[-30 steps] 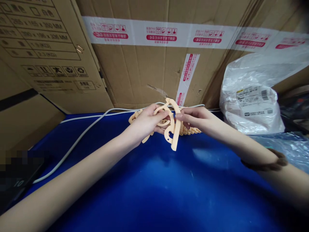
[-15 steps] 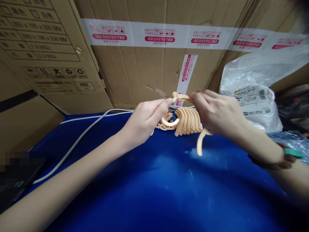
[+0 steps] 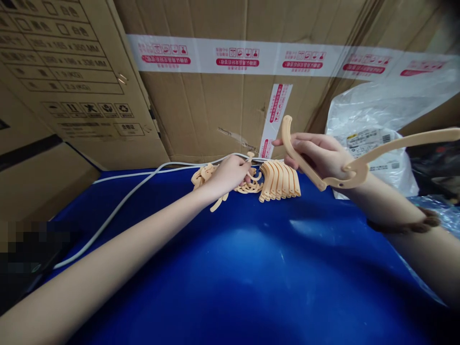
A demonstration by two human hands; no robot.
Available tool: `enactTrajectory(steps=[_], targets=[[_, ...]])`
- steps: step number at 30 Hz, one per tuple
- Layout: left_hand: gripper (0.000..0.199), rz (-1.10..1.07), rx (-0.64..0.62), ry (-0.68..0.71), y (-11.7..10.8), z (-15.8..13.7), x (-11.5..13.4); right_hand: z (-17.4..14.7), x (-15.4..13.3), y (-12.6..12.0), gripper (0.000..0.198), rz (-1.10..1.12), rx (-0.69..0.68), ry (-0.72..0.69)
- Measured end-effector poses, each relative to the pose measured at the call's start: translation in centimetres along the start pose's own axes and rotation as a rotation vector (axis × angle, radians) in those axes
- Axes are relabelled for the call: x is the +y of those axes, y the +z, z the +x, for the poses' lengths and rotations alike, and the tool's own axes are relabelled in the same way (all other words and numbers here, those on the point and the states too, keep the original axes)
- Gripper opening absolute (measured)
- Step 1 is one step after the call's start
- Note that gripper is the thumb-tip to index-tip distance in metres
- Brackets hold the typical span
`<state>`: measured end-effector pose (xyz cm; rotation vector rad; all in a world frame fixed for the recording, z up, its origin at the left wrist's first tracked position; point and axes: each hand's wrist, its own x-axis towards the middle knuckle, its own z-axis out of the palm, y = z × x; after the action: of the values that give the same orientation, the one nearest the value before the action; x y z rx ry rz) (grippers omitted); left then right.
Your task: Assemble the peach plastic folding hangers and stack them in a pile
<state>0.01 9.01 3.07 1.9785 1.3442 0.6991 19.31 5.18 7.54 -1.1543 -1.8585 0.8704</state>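
Observation:
My right hand (image 3: 318, 153) is raised at the right, closed around beige plastic hanger arms (image 3: 305, 167) joined at a middle piece; one arm points up, the other stretches right past my wrist. Most of the fingers are behind the plastic. Low over the far side of the blue surface, my left hand (image 3: 232, 173) pinches a beige hanger hook (image 3: 254, 176), its knobbed end up and its curve down. Below and beside that hand lies a heap of beige hooks (image 3: 247, 188). Loose beige pieces (image 3: 204, 173) lie left of it, partly hidden by my hand.
A neat row of curved hanger arms (image 3: 280, 179) lies right of the hooks. A white cable (image 3: 115, 211) runs along the left and back. Cardboard boxes (image 3: 201, 105) wall the rear and left; a plastic bag (image 3: 373, 143) stands right. A dark phone-like device (image 3: 28, 263) is at left.
My hands have moved apart. The right one has lifted and turned the hanger arms toward the right; the left one has lowered toward the heap with the hook in its fingers.

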Motion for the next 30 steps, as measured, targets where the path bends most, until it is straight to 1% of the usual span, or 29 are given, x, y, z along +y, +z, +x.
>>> enactTrajectory(steps=[2, 5, 8, 10, 11, 13, 15, 16, 17, 18, 19, 20, 21, 23, 24, 25, 26, 27, 28, 30], targets=[[0.039, 0.086, 0.059, 0.027, 0.4, 0.2, -0.4, -0.1, 0.0, 0.2, 0.03, 0.006, 0.014, 0.014], [0.042, 0.187, 0.149, 0.052, 0.5, 0.0, -0.8, -0.4, -0.2, 0.4, 0.028, 0.003, 0.022, 0.02], [0.047, 0.217, 0.171, 0.051, 0.4, -0.2, -0.8, -0.5, -0.2, 0.7, 0.024, 0.006, 0.041, 0.016], [0.051, 0.214, 0.161, 0.05, 0.2, -0.4, -0.3, -0.5, -0.1, 0.9, 0.018, 0.055, 0.097, 0.026], [0.053, 0.184, 0.132, 0.048, 0.0, -0.5, 0.0, -0.5, 0.0, 1.0, 0.014, 0.096, 0.142, 0.035], [0.062, 0.012, -0.025, 0.018, -0.6, -1.0, 1.0, -0.3, 0.2, 1.0, 0.007, 0.211, 0.244, 0.043], [0.067, -0.354, -0.313, -0.068, -1.4, -1.7, 2.1, -0.2, 0.4, 0.7, 0.006, 0.328, 0.369, 0.017], [0.061, -0.511, -0.395, -0.089, -1.9, -2.1, 2.6, -0.1, 0.6, 0.5, 0.01, 0.372, 0.431, -0.003], [0.051, -0.626, -0.428, -0.111, -2.4, -2.5, 3.0, 0.0, 0.8, 0.2, 0.014, 0.395, 0.483, -0.025], [0.04, -0.706, -0.421, -0.124, -2.8, -2.8, 3.3, 0.1, 1.0, -0.2, 0.018, 0.38, 0.522, -0.048], [0.03, -0.767, -0.373, -0.129, -3.3, -3.1, 3.5, 0.1, 1.2, -0.5, 0.02, 0.319, 0.542, -0.079], [0.023, -0.804, -0.306, -0.132, -3.6, -3.3, 3.7, 0.1, 1.3, -0.8, 0.02, 0.203, 0.537, -0.122], [0.02, -0.823, -0.233, -0.129, -3.9, -3.5, 3.7, 0.0, 1.4, -0.9, 0.017, 0.028, 0.515, -0.18], [0.02, -0.804, -0.129, -0.117, -4.2, -3.6, 3.8, -0.3, 1.3, -0.9, 0.01, -0.446, 0.468, -0.347], [0.02, -0.773, -0.121, -0.114, -4.2, -3.7, 3.9, -0.5, 1.1, -0.6, 0.011, -0.695, 0.435, -0.435], [0.021, -0.74, -0.147, -0.118, -4.1, -3.8, 4.0, -0.7, 0.9, -0.3, 0.015, -0.916, 0.4, -0.508], [0.022, -0.714, -0.193, -0.13, -3.9, -3.8, 4.0, -1.0, 0.8, 0.2, 0.019, -1.083, 0.358, -0.56], [0.023, -0.701, -0.241, -0.142, -3.7, -3.9, 4.2, -1.2, 0.6, 0.7, 0.021, -1.191, 0.318, -0.591], [0.024, -0.697, -0.277, -0.156, -3.5, -3.9, 4.3, -1.4, 0.5, 1.2, 0.022, -1.251, 0.279, -0.602], [0.024, -0.704, -0.297, -0.184, -2.8, -4.0, 4.5, -1.7, 0.4, 2.1, 0.022, -1.296, 0.221, -0.569]])
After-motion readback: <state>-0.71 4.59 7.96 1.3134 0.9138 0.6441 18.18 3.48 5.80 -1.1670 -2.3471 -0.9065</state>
